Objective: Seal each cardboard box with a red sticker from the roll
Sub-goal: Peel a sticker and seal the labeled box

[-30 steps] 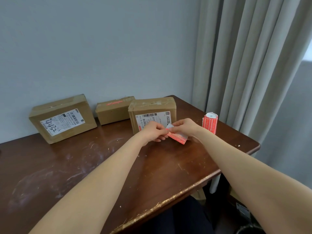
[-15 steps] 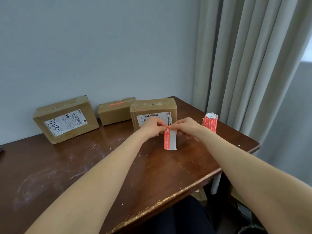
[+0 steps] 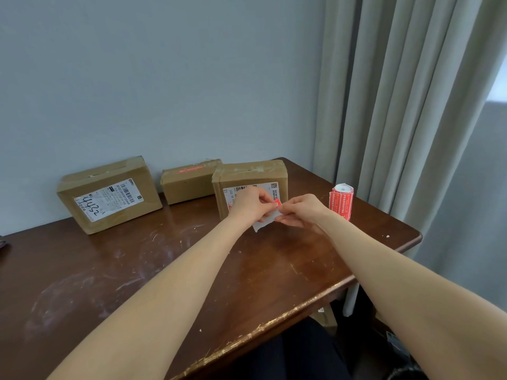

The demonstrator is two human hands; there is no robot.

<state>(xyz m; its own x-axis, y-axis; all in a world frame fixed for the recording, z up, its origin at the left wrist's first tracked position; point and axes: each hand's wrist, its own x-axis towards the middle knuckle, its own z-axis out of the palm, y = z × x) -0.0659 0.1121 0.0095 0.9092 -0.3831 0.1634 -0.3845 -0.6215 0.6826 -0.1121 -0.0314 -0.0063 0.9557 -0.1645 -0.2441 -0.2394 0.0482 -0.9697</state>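
Note:
Three cardboard boxes stand along the wall: a large left box [image 3: 109, 194] with a label reading 4452, a small middle box [image 3: 189, 182] with a red sticker on top, and a right box [image 3: 249, 174] with a shipping label. In front of the right box my left hand [image 3: 251, 205] and my right hand [image 3: 300, 211] meet. Between their fingertips they pinch a red sticker [image 3: 277, 202] and its white backing paper [image 3: 266, 222], which hangs below. The roll of red stickers [image 3: 341, 201] stands upright to the right of my hands.
The dark wooden table [image 3: 164, 270] is scratched, with a worn front edge. A grey wall is behind the boxes. Beige curtains [image 3: 397, 105] hang at the right, close to the table's far corner.
The sticker strip hung down red side out half a second ago. Now only a small red tip shows between my fingertips and the white backing hangs under them. Both hands stay in front of the right box.

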